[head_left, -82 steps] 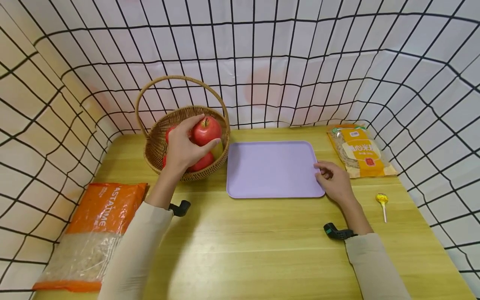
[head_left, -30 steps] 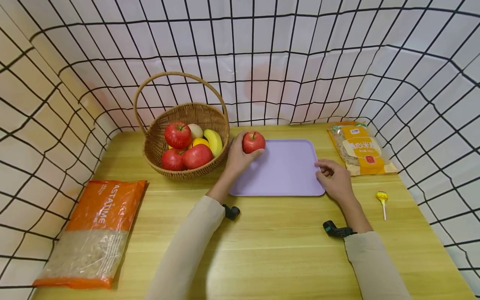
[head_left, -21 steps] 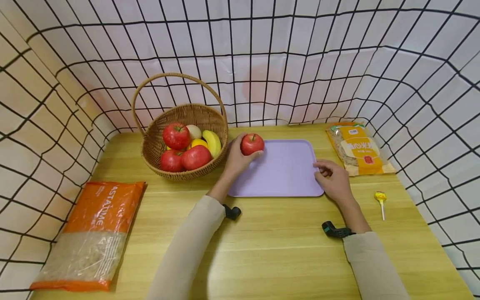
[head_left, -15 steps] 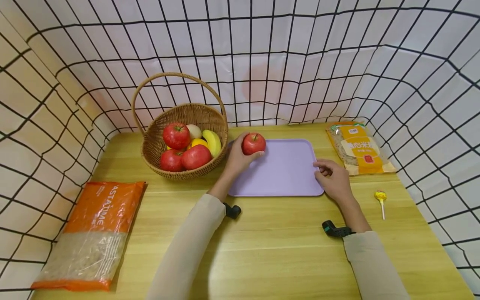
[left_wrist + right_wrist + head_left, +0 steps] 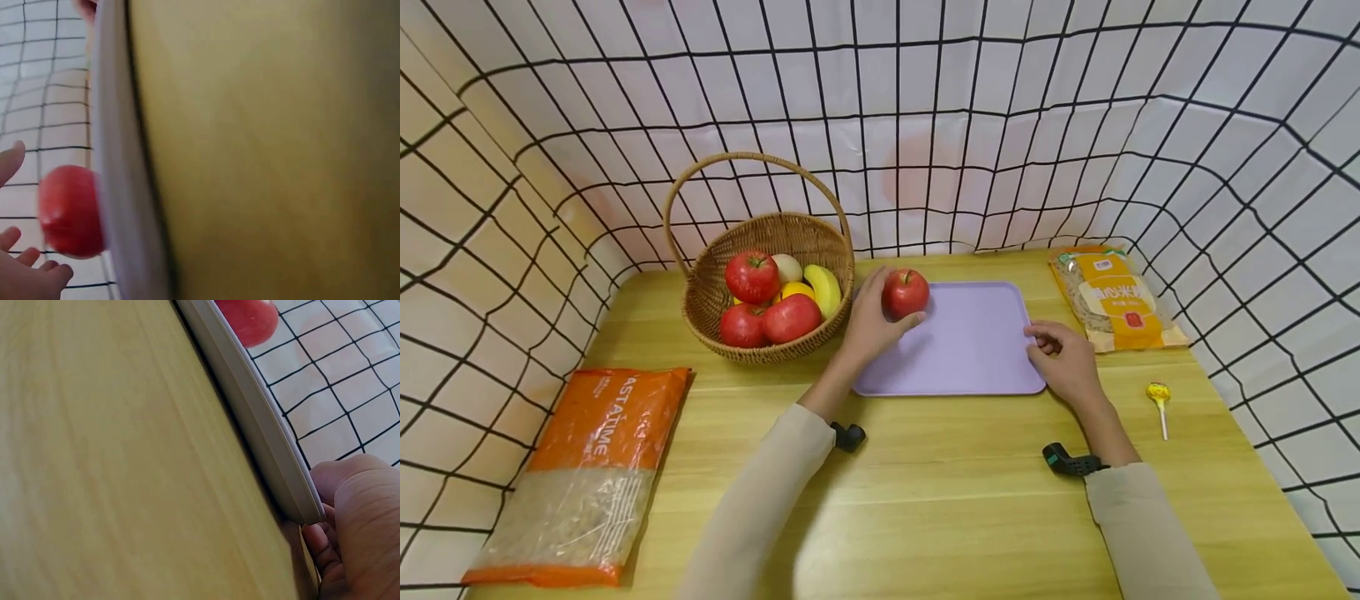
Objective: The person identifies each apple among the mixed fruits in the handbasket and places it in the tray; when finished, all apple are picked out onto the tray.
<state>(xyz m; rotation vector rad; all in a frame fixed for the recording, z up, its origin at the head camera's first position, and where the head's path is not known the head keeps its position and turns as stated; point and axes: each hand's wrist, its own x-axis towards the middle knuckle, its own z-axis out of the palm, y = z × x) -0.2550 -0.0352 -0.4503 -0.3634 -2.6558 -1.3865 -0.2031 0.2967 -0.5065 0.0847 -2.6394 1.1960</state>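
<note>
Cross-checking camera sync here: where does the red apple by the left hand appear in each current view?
Head: apple near the centre.
Left wrist: apple at left, below mid-height.
Right wrist: apple at the top, right of centre, cut off by the frame.
Shared landmark: the purple tray, seen edge-on in both wrist views.

Four red fruits (image 5: 906,293), two packets (image 5: 583,475), one banana (image 5: 825,292), basket (image 5: 812,240), tray (image 5: 972,337) and lollipop (image 5: 1158,393)

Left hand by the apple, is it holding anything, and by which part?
Nothing: the left hand is spread beside the red apple, which rests on the purple tray.
</note>
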